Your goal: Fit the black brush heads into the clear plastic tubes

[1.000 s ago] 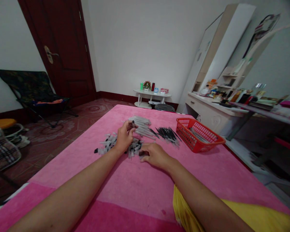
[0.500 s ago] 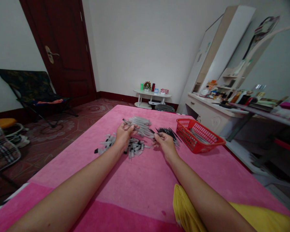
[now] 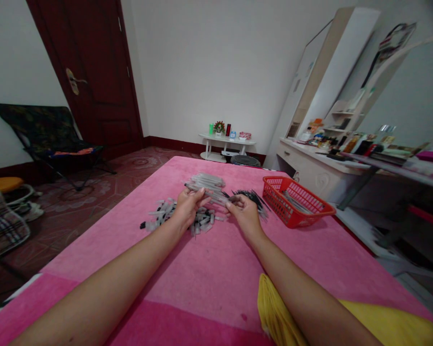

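Observation:
Over a pink cloth (image 3: pixel 209 269), my left hand (image 3: pixel 188 205) pinches one end of a thin grey pen barrel (image 3: pixel 211 194). The fingers of my right hand (image 3: pixel 244 211) are closed on its other end, and a small dark piece shows at their tips. Below the hands lies a heap of short grey and black caps (image 3: pixel 166 214). A stack of grey barrels (image 3: pixel 209 181) lies just beyond my left hand. Black refills (image 3: pixel 250 196) are spread beyond my right hand.
A red plastic basket (image 3: pixel 298 211) with a few finished pens stands to the right of the refills. A white dressing table (image 3: pixel 321 163) crowded with bottles is beyond the cloth's right edge. A folding chair (image 3: pixel 46 139) and a dark door (image 3: pixel 97 77) are at the left.
My right hand left the cap heap, went up to the refills and came back to meet my left hand. Both hands now hold the same barrel.

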A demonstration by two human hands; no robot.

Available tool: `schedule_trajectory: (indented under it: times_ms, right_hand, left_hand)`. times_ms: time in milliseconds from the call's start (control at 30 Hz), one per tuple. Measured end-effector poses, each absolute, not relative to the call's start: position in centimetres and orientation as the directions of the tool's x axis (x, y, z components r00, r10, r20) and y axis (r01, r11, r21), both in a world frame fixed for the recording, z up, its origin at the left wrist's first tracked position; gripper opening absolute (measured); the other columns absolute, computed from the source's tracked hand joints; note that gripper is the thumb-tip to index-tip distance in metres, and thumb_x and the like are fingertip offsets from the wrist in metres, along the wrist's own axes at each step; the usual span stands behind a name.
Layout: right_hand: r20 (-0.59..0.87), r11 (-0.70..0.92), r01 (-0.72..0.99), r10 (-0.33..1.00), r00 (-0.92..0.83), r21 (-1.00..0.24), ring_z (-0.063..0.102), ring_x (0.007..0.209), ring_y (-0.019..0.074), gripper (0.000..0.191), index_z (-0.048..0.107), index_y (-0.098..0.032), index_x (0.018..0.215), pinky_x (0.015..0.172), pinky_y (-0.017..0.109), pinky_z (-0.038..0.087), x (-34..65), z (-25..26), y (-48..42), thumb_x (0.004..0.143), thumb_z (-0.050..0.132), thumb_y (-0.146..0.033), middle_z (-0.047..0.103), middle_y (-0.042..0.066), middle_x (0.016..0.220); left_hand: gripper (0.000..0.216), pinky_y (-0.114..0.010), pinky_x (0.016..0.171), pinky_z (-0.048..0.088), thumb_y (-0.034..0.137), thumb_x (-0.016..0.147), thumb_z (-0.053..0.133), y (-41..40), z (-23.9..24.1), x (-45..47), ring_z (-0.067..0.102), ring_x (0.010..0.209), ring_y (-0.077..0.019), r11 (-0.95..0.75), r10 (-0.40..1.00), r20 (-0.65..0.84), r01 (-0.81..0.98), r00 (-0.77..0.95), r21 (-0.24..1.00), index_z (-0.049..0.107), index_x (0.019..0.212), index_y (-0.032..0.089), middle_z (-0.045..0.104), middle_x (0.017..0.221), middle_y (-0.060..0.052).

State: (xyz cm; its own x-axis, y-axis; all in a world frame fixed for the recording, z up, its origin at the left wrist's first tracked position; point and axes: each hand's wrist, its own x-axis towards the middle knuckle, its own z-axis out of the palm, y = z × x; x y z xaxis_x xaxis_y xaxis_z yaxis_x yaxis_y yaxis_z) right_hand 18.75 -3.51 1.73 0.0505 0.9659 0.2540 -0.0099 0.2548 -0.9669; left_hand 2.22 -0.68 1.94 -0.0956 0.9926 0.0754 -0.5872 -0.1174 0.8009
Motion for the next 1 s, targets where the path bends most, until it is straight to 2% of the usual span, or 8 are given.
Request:
schedule_trajectory:
  times_ms: [267,567,700,900,1000]
  right_hand:
    - [0.441,0.417,0.2,0.892,0.099,-0.887,0.061,0.064,0.0165,0.016,0.058,-0.017,0.079,0.058,0.027,0.05,18.9,1.7,-3.3,0.066,0.061,-0.027,0.063,0.002,0.074]
    - [0.436,0.407,0.245,0.897,0.077,-0.88,0.061,0.064,0.0167,0.008,0.058,-0.02,0.073,0.057,0.026,0.051,18.4,2.4,-4.0,0.066,0.062,-0.022,0.062,0.001,0.07]
    - [0.379,0.359,0.188,0.922,0.082,-0.914,0.06,0.054,0.0164,0.01,0.054,-0.021,0.069,0.049,0.026,0.049,18.5,2.4,-4.2,0.065,0.063,-0.023,0.059,-0.002,0.06]
    - [0.315,0.312,0.081,0.948,0.039,-0.947,0.057,0.043,0.0149,0.015,0.051,-0.019,0.066,0.041,0.025,0.046,18.8,2.7,-4.2,0.064,0.065,-0.025,0.061,-0.001,0.054]
    - [0.236,0.237,-0.018,0.971,0.022,-0.971,0.055,0.04,0.0133,0.018,0.051,-0.018,0.065,0.039,0.023,0.045,19.0,3.2,-4.3,0.061,0.067,-0.026,0.061,-0.001,0.051]
  left_hand:
    - [0.021,-0.028,0.067,0.057,0.014,0.064,0.072,-1.0,2.2,2.4,0.067,0.072,-0.0157,-0.076,0.997,0.05,-0.583,-0.06,0.809,0.057,0.079,0.012,0.067,0.074,-0.003]
    - [0.025,-0.03,0.07,0.057,0.012,0.066,0.072,-1.0,1.9,2.7,0.067,0.072,-0.0151,-0.051,0.998,0.022,-0.61,-0.055,0.791,0.053,0.082,0.016,0.066,0.074,0.0]
    - [0.025,-0.029,0.069,0.057,0.01,0.066,0.072,-0.8,1.5,2.8,0.068,0.074,-0.0165,-0.039,0.999,0.017,-0.622,-0.041,0.782,0.051,0.08,0.016,0.066,0.074,-0.001]
    - [0.03,-0.025,0.065,0.057,0.011,0.063,0.074,-1.1,1.3,3.0,0.068,0.075,-0.0167,-0.073,0.996,0.086,-0.613,-0.007,0.787,0.048,0.077,0.016,0.066,0.076,-0.001]
    - [0.035,-0.024,0.064,0.056,0.015,0.06,0.077,-1.6,1.6,3.0,0.068,0.079,-0.0188,-0.107,0.989,0.148,-0.599,0.02,0.794,0.047,0.078,0.017,0.065,0.076,-0.001]
